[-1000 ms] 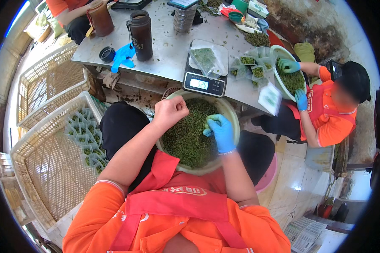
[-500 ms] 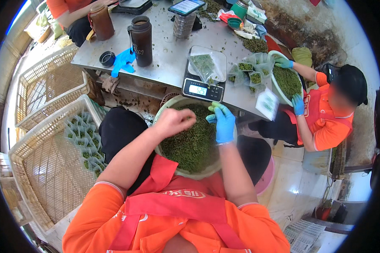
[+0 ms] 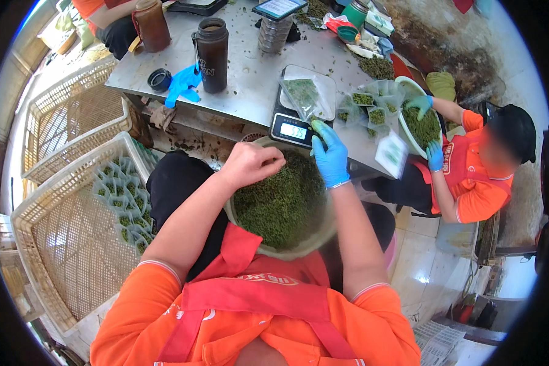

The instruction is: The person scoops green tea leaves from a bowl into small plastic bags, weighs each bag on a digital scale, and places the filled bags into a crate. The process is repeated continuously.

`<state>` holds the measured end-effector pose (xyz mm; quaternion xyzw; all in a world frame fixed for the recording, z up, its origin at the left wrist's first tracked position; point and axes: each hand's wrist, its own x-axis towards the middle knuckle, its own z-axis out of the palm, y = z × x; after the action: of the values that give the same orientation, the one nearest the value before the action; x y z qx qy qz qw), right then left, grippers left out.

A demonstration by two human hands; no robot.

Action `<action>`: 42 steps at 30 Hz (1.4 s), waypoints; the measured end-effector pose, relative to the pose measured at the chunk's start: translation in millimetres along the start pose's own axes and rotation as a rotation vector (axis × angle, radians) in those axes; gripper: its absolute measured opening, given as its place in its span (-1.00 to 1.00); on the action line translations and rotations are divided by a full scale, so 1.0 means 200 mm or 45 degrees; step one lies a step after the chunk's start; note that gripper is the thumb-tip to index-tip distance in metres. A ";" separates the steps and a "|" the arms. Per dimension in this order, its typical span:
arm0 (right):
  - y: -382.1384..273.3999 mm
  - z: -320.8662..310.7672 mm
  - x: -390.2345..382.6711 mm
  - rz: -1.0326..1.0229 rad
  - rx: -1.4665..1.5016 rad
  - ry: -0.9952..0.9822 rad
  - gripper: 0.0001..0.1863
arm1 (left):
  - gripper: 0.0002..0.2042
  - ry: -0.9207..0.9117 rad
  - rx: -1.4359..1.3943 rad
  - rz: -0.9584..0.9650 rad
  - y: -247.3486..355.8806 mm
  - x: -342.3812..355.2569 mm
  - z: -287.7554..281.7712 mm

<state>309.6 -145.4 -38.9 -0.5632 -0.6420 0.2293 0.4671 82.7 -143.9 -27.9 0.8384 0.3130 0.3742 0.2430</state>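
My bare left hand (image 3: 251, 166) is closed in a loose pinch above the near-left side of a pale tub (image 3: 323, 235) of small green sprigs or peppercorns (image 3: 274, 207). What it pinches, if anything, is hidden. My blue-gloved right hand (image 3: 331, 157) reaches to the front edge of a digital scale (image 3: 291, 129), its fingertips together beside the near end of a clear plastic bag (image 3: 300, 94). I cannot make out what they hold. The bag lies on the scale's plate with a flat green portion inside.
Small filled bags (image 3: 372, 107) stand right of the scale. A dark bottle (image 3: 211, 56) and blue glove (image 3: 183, 86) are at left on the metal table (image 3: 250, 79). A plastic crate (image 3: 67, 244) holds more bags. A co-worker (image 3: 470, 158) handles greens in a basin (image 3: 402, 134).
My right hand has moved forward from above the tub to the scale's front edge and the bag. My left hand stays over the tub, a little nearer its rim. The scale's reading has changed.
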 end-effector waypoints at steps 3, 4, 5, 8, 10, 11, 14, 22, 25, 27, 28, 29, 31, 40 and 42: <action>0.00 0.00 0.11 -0.280 -0.540 -0.082 -0.64 | -0.90 0.198 -0.018 -0.260 -0.04 0.00 0.00; -0.01 0.01 0.15 -0.282 -0.726 -0.139 -0.65 | -0.89 0.238 0.017 -0.306 -0.04 0.00 0.00; -0.04 0.01 0.20 -0.283 -0.912 -0.196 -0.66 | -0.88 0.278 0.052 -0.351 -0.04 0.01 0.01; -0.16 0.04 0.34 -0.357 -1.003 -0.194 -0.71 | -0.80 0.475 0.260 -0.178 -0.11 0.01 0.02; -0.26 0.09 0.36 -0.477 -1.048 -0.200 -0.75 | -0.71 0.667 0.650 -0.095 -0.15 0.07 -0.01; -0.34 0.11 0.35 -0.514 -1.070 -0.313 -0.79 | -0.65 0.660 0.703 -0.170 -0.17 0.07 -0.02; -0.54 0.19 0.22 -0.666 -0.949 -0.498 -0.86 | -0.54 0.481 0.735 -0.472 -0.19 0.07 -0.02; -0.40 0.35 0.14 -0.323 -1.041 -0.663 -0.84 | -0.47 0.418 0.507 -0.384 -0.22 0.02 0.05; -0.44 0.32 0.13 -0.371 -0.955 -0.645 -0.78 | -0.44 0.396 0.481 -0.371 -0.19 0.01 0.02; -0.57 0.23 0.09 -0.362 -0.831 -0.502 -0.75 | -0.43 0.385 0.504 -0.380 -0.18 0.02 0.02; -0.60 0.22 0.10 -0.203 -0.884 -0.596 -0.62 | -0.43 0.377 0.508 -0.380 -0.17 0.03 0.03; -0.51 0.25 0.09 -0.333 -0.823 -0.491 -0.66 | -0.45 0.280 0.512 -0.422 -0.16 0.03 0.01; -0.36 0.34 0.10 -0.246 -0.993 -0.601 -0.71 | -0.46 0.280 0.540 -0.310 -0.15 0.03 0.00; -0.49 -0.01 0.10 0.310 0.599 -0.551 -0.74 | -0.45 0.242 0.366 -0.696 -0.14 0.06 -0.01; -0.36 -0.12 0.13 0.276 0.534 -0.075 -0.76 | -0.47 0.239 0.237 -0.925 -0.11 0.09 -0.03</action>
<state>295.3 -144.9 40.0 -0.5126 -0.5294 0.4227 0.5275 80.0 -114.9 -29.2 0.6535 0.6432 0.3087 0.2529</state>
